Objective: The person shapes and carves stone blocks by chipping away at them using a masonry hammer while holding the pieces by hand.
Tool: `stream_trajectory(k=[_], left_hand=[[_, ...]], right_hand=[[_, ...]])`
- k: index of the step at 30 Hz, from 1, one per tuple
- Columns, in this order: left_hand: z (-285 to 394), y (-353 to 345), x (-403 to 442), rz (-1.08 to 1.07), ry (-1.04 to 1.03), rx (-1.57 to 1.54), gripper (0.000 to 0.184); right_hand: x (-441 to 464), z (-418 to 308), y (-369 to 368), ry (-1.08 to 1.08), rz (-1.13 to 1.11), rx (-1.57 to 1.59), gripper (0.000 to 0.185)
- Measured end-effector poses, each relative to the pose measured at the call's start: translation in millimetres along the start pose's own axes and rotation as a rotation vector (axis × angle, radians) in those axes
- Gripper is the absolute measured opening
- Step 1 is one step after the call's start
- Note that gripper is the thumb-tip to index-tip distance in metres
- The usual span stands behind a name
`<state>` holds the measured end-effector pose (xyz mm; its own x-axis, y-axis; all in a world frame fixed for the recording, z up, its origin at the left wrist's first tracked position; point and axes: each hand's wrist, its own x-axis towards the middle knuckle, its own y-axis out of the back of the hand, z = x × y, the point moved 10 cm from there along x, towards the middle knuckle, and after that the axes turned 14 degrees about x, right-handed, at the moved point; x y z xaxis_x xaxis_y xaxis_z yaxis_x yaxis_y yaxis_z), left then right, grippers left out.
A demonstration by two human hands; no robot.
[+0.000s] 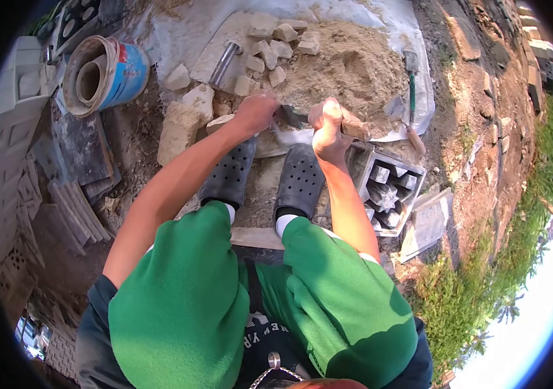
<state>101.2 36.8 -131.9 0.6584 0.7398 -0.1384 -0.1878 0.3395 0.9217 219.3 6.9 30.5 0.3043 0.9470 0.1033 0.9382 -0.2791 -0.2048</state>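
Note:
My right hand (329,126) is closed around a wooden-handled tool, with the handle's end (357,128) sticking out on the right. Between my hands shows the tool's dark flat metal blade (294,117); its exact kind is unclear. The fingers of my left hand (257,113) are curled closed at the blade's left end, and what lies inside them is hidden. Both hands are above the ground in front of my grey clogs (300,178). Just beyond them lie a heap of sandy soil (354,68) and several pale stone chunks (266,52).
A metal box (417,201) with a star-shaped insert stands at right. Beyond it is a green-shafted tool (412,97). A metal cylinder (224,63) rests among the stones. At left are a blue-and-white bucket (124,81) and leaning slabs (79,214). A white sheet (422,104) underlies the soil.

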Motion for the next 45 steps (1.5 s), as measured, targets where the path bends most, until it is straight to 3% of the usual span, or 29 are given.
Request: stream_trajectory(k=[3,5,8,11,13,15,17,19,21,25,26,28,30,32,33,37,39,40,41,43,45], left_hand=[[3,-5,-6,-0.062,-0.018,0.022,0.020],[2,1,-2,-0.042,-0.021,0.016,0.020],[9,9,-4,0.035,-0.085,0.058,0.021],[13,16,-5,0.110,-0.101,0.129,0.022],[13,20,-6,0.113,-0.091,0.178,0.023],[10,26,-3,0.122,-0.060,0.235,0.024],[11,29,-7,0.109,-0.039,0.246,0.025],[9,26,-6,0.088,-0.035,0.237,0.026],[7,23,-6,0.069,-0.022,0.224,0.026],[7,25,-5,0.119,-0.025,0.214,0.026],[5,26,-6,0.142,-0.017,0.213,0.027],[4,22,-8,0.139,-0.015,0.220,0.027],[3,27,-2,0.149,-0.002,0.231,0.027],[4,19,-3,-0.011,0.018,0.197,0.026],[2,20,-2,-0.011,0.018,0.200,0.026],[4,22,-4,0.083,-0.001,0.204,0.027],[3,21,-2,0.093,0.012,0.195,0.028],[4,24,-3,0.106,0.010,0.199,0.029],[4,25,-4,0.119,0.010,0.202,0.029],[1,26,1,0.125,0.015,0.206,0.030],[5,21,-5,0.100,-0.006,0.204,0.030]], right_hand=[[12,7,-1,-0.037,-0.012,0.069,0.041],[20,-38,-13,0.050,-0.087,-0.116,0.048],[19,-73,-19,0.057,-0.049,0.163,0.044],[9,-49,-14,0.084,-0.041,0.068,0.045],[-3,-1,-2,0.133,-0.016,-0.231,0.047],[3,10,4,0.127,0.039,-0.134,0.048],[10,21,10,-0.008,0.076,0.152,0.047],[17,0,12,-0.061,0.150,0.174,0.046],[22,-43,3,0.034,0.061,0.158,0.044],[19,-59,-7,0.126,0.000,0.004,0.044],[12,-31,-2,0.072,0.075,0.140,0.042],[2,18,10,-0.026,0.073,0.072,0.045],[8,21,10,-0.018,0.063,0.114,0.049],[11,5,10,-0.081,0.085,0.030,0.048],[14,-20,7,0.043,0.038,0.011,0.047],[18,-67,1,0.163,0.007,-0.054,0.043],[11,-50,1,0.161,-0.003,0.007,0.045],[6,-38,0,0.267,-0.038,-0.297,0.047],[1,9,14,0.136,-0.010,-0.216,0.046],[11,9,6,0.045,-0.025,-0.048,0.046],[19,1,13,-0.057,0.097,-0.013,0.045]])
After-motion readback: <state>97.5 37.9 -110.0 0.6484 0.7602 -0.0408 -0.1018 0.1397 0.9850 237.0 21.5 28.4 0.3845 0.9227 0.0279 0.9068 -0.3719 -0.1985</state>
